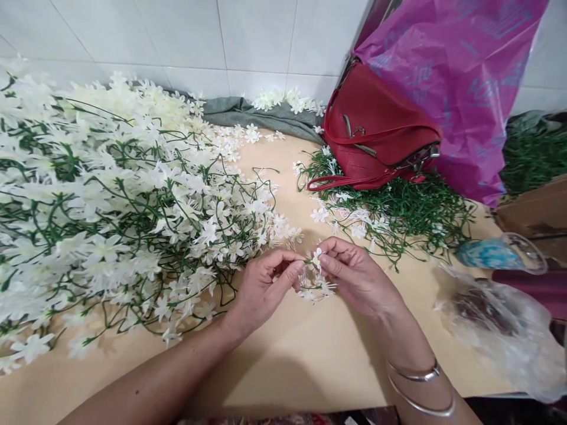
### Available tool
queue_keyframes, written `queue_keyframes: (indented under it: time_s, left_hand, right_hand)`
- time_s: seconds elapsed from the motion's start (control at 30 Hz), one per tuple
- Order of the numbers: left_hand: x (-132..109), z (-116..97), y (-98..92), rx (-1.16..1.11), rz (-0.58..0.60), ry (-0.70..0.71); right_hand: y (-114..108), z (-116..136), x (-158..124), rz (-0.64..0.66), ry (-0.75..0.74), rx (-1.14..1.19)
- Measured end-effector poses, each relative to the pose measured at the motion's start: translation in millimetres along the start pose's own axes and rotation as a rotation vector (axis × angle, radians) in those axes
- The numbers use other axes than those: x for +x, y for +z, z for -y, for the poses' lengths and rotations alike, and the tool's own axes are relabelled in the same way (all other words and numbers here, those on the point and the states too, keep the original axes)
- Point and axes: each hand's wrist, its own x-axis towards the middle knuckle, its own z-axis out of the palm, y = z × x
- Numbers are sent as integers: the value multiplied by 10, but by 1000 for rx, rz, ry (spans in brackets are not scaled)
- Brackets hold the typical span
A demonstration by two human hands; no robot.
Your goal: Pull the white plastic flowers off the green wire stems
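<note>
Between my two hands is a small white artificial flower [316, 258] on a green stem. My left hand [270, 283] pinches the green stem with thumb and forefinger. On the other side, the thumb and fingertips of my right hand [354, 273] close on the white petals. Just below the fingertips, more white blossoms [316, 289] show, and I cannot tell whether they hang from the same stem. A large heap of white artificial flowers [133, 212] with curly green stems spreads to the left of my left hand.
Beyond my right hand, a pile of green stems [407, 206] lies partly under a red handbag [381, 124]. A purple plastic bag [465, 88] stands behind it. At right are a clear cup [505, 254] and a clear plastic bag [500, 330] on the table [283, 366].
</note>
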Motion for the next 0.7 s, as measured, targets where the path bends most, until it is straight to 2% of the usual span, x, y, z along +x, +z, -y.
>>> queue_keyframes:
  time_s: [0.37, 0.7]
  left_hand:
    - [-11, 14, 2, 102, -16, 6]
    - [-2, -7, 6, 152, -12, 5]
  right_hand:
    - [-7, -77, 10, -90, -96, -198]
    - [0, -107, 41, -59, -91, -271]
